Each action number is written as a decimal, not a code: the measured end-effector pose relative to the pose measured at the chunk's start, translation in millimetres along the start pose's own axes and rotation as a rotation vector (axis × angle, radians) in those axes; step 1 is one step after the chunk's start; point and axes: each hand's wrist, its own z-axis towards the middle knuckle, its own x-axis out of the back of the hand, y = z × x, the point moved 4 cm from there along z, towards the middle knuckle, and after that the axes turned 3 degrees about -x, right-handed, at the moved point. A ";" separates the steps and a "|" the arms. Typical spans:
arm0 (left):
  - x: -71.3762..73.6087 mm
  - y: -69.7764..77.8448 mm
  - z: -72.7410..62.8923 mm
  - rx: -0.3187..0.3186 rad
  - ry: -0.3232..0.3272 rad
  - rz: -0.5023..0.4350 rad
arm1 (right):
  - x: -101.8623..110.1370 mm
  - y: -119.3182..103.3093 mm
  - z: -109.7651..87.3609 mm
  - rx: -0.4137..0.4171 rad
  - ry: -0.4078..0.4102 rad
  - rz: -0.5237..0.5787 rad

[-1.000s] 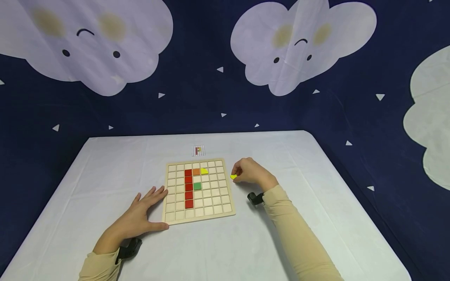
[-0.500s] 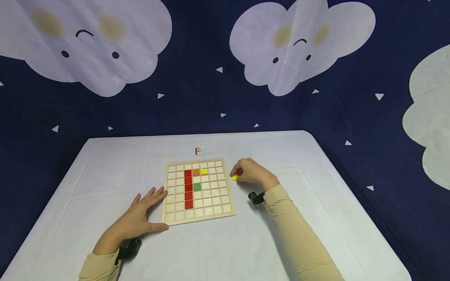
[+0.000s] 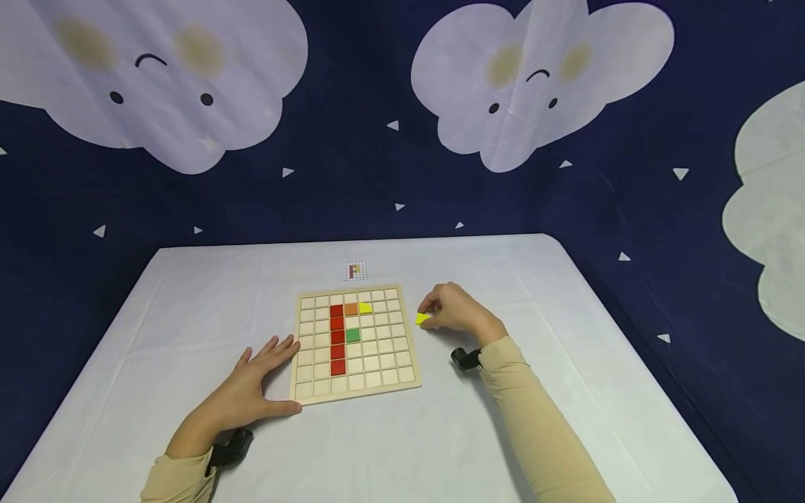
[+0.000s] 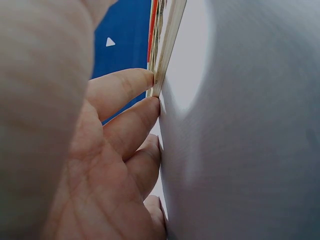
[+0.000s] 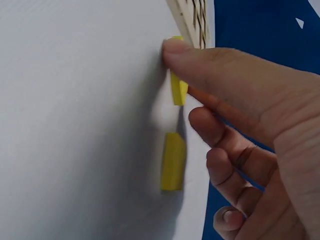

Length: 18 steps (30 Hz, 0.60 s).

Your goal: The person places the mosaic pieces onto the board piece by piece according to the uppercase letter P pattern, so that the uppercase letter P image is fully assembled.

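Observation:
A wooden grid board lies on the table with a column of several red tiles. Beside them sit an orange tile, a cut-cornered yellow tile and a green tile. My left hand is spread at the board's left side, fingertips against its edge in the left wrist view. Right of the board, my right hand pinches another yellow tile between thumb and index finger, low over the cloth. A further yellow tile lies near its curled fingers in the right wrist view.
A small printed pattern card lies behind the board, showing coloured squares on a grid. White cloth covers the table. A dark blue curtain with clouds hangs behind the far edge.
My right hand has shifted slightly to the right, away from the board, and the yellow tile at its fingertips has moved and turned a little. My left hand and the board stay put.

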 end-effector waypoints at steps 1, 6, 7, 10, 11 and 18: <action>0.3 0.0 0.1 -0.001 0.001 -0.001 | -0.4 0.8 0.0 0.007 0.006 0.004; 0.6 -0.4 0.1 -0.002 0.003 -0.002 | -3.5 7.1 0.1 0.014 0.021 0.040; 0.5 -0.5 0.2 0.000 0.003 0.000 | -4.1 8.2 0.1 0.015 0.023 0.048; 0.2 -0.8 0.3 0.004 0.001 0.007 | -4.8 10.6 0.0 0.025 0.031 0.066; 0.0 -0.8 0.3 0.005 0.000 0.008 | -4.8 11.0 -0.1 0.031 0.034 0.068; -0.1 -1.4 0.3 0.006 0.001 0.012 | -6.8 10.0 1.8 0.051 0.043 0.100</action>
